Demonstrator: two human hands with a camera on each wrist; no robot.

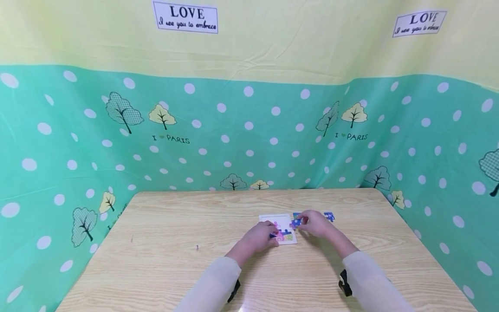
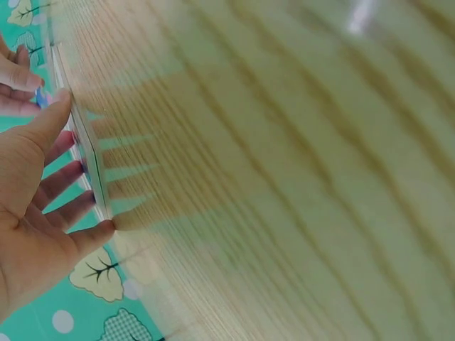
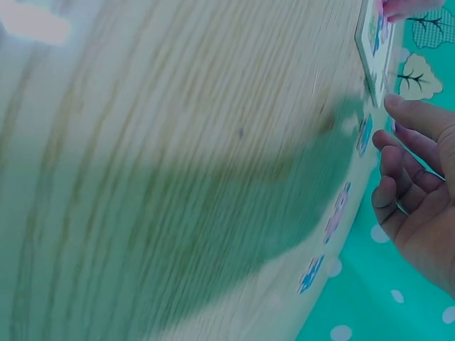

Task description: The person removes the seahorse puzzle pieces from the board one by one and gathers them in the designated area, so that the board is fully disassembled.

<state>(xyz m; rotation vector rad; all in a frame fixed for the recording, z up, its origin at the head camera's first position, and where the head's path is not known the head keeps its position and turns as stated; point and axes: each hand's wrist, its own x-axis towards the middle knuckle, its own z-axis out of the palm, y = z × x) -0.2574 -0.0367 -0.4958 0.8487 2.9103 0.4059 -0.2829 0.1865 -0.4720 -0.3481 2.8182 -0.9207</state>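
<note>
"White board [image 1: 286, 220]: state its position."

"Flat on the tabletop [image 1: 175, 225], right of the middle in the head view. Print in pink, blue and yellow-green fills its near part; some of the far part is bare white."

"Left hand [image 1: 257, 237]?"

"At the board's left side. Fingers spread and fairly straight, tips at the board's edge in the left wrist view; nothing pinched."

"Right hand [image 1: 316, 224]?"

"Narrow at the tips. Thumb and finger pinch a blue piece [image 1: 296, 223] just beside the board's right edge; the remaining fingers are loosely bent. Whether that piece touches the board, I cannot tell."

"Loose items?"

"Three on the tabletop, in a rough row in the right wrist view. First, the near piece [image 3: 365, 135], printed blue, close to the board. Next, the pink piece [image 3: 338, 212]. Last, the end piece [image 1: 330, 216], mostly blue, to the right of the right hand in the head view."

"Surroundings?"

"Green curtain [image 1: 234, 102] behind the tabletop, with white dots and printed trees; yellow above, bearing two LOVE labels [image 1: 185, 17]. Pale sleeves [image 1: 212, 281] on both arms, a black item [image 1: 345, 284] showing below each cuff. Small dark mark [image 1: 197, 247] on the tabletop, left of the board, too small to identify"
</note>
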